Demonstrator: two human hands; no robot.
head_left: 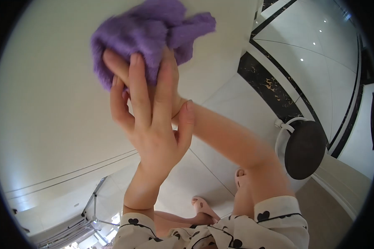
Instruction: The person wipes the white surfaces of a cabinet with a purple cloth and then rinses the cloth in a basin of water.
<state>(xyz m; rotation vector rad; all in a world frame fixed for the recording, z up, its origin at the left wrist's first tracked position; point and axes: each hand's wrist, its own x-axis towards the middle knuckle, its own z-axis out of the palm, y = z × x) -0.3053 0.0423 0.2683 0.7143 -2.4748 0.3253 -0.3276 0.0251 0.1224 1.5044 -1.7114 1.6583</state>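
Note:
A fluffy purple cloth (141, 33) lies bunched against a large smooth cream panel (58, 103). My right hand (173, 79) reaches across from the right and is at the cloth, its fingers partly hidden by the cloth and by my other hand. In front of it, my left hand (156, 133) is raised with its back toward me. The left fingers are stretched out and apart, overlapping the cloth's lower edge and my right hand. Whether the left fingertips touch the cloth, I cannot tell.
To the right stands a stool with a round dark seat (305, 150) and white frame. Pale floor tiles (220, 166) meet a black marbled border (270, 85). My feet in pink slippers (204, 207) are below. A metal rack (94, 203) stands at lower left.

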